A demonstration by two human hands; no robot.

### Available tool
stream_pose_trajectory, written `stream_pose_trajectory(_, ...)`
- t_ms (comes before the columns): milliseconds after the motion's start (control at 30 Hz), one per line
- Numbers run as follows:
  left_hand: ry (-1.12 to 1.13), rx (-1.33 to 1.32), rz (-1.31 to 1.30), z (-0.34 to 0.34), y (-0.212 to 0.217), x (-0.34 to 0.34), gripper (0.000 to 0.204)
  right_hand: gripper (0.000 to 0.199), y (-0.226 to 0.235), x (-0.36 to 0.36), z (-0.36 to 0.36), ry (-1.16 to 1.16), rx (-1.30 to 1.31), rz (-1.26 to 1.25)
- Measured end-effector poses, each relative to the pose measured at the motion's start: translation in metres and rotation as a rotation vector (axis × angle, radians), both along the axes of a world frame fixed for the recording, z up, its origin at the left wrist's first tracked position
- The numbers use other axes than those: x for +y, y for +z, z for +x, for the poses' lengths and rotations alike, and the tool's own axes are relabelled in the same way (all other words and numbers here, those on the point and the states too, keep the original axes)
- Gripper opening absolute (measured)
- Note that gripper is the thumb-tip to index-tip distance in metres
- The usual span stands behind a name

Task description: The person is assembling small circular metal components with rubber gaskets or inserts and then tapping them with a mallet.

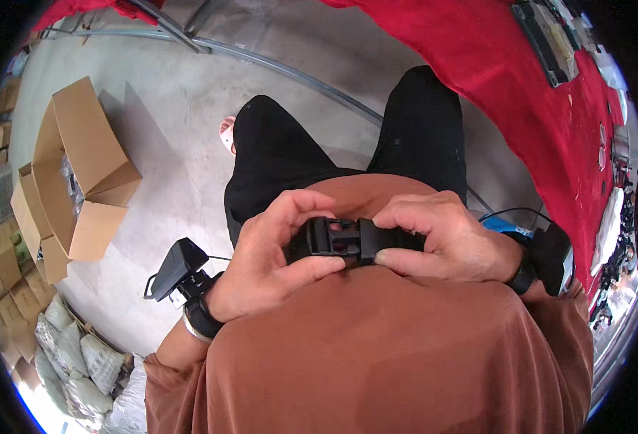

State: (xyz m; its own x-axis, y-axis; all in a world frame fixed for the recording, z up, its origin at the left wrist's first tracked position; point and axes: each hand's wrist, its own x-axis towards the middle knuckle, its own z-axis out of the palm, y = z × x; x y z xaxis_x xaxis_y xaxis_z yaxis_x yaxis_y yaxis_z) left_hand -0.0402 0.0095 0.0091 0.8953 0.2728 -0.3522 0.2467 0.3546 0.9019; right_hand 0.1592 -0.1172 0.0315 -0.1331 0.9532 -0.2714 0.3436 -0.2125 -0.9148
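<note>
Left hand [265,264] and right hand [442,239] pinched black plastic belt buckle [341,239] at waist — fingers pressed on either half. Likely light, stiff, slightly slick — best gripped by sides.

A: Item, centre?
B: Buckle [342,240], against the person's waist, between left hand [272,257] on its left and right hand [442,242] on its right, both touching it.
A: Left side?
B: Open cardboard box [80,177] on the floor [174,123], sacks [73,354] nearer the person, below it.
A: Right side?
B: Cloth-covered bench [521,94], small items [547,32] lying on its far end.
</note>
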Motion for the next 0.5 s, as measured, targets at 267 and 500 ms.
stream_pose_trajectory(267, -0.03, -0.039, -0.099, 0.001, 0.001, -0.004, 0.057, 0.023, 0.003, 0.002, 0.001, 0.053, 0.079, -0.117)
stream_pose_trajectory(500, 0.019, -0.009, -0.207, 0.0, -0.007, -0.009, 0.06, 0.04, -0.011, -0.007, -0.003, -0.218, 0.603, -0.268)
